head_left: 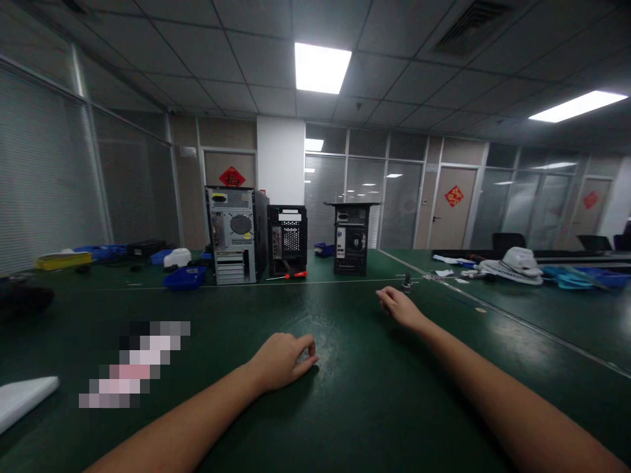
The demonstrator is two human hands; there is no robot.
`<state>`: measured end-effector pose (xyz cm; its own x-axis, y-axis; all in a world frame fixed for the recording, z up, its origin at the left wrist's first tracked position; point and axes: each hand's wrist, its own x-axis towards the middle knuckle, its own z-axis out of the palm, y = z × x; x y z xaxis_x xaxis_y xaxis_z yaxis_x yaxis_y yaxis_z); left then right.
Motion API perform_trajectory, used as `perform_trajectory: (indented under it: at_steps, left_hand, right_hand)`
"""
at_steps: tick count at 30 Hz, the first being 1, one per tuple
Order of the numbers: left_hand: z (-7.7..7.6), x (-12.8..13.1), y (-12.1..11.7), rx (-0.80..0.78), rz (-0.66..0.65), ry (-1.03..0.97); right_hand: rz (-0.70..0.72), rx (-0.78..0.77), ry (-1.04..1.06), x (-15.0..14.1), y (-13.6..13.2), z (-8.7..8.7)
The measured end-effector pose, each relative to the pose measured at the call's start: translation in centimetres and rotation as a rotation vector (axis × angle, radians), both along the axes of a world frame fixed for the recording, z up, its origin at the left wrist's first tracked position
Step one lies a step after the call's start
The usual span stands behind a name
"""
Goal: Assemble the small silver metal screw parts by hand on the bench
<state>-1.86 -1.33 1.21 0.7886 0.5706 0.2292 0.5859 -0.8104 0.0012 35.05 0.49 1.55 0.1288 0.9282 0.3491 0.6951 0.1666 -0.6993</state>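
My left hand (pixel 283 361) is low over the green tabletop (pixel 345 414), near the middle. Its fingers curl in toward the thumb, and nothing shows between them. Farther forward and to the right is my right hand (pixel 400 309), its fingers folded together; whether anything is inside them is hidden. Just beyond it a small dark metal piece (pixel 407 284) stands on the table, apart from the fingers. A screwdriver (pixel 296 275) with a red-orange handle lies ahead, in front of a black computer case (pixel 288 253).
A larger computer tower (pixel 234 236) stands left of the black case, another case (pixel 351 242) right of it. Blue trays (pixel 185 278) and a yellow tray (pixel 64 261) sit at left. A white hat-like object (pixel 515 266) lies right, a white object (pixel 27 397) near left.
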Motion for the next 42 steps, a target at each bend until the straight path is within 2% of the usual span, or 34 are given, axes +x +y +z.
perform_trajectory:
  at_steps: [5, 9, 16, 24, 30, 37, 42]
  left_hand:
    - [0.2, 0.0, -0.1, -0.022, 0.008, 0.001]
    - [0.2, 0.0, -0.1, -0.028, 0.011, -0.005]
    - [0.1, 0.1, -0.1, -0.032, 0.01, -0.001]
    - [0.2, 0.0, -0.1, -0.04, 0.008, -0.006]
    - [0.1, 0.1, -0.1, -0.03, 0.012, -0.004]
    - [-0.1, 0.0, 0.0, -0.025, 0.008, -0.013]
    - [0.0, 0.0, 0.0, -0.026, 0.014, -0.007]
  right_hand:
    - [-0.26, -0.021, -0.071, 7.1, 1.4, -2.9]
    - [-0.316, -0.051, -0.088, 9.3, 1.7, -4.0]
    - [-0.216, -0.044, -0.057, 8.9, 1.7, -4.0]
    - [-0.316, 0.142, -0.205, 9.9, 0.2, -1.5]
    - [-0.164, 0.048, -0.289, 10.5, -0.9, -1.3]
    - [-0.174, 0.071, -0.258, 9.8, -1.5, -0.7]
    - [-0.204, 0.106, -0.32, 10.0, -1.9, 0.0]
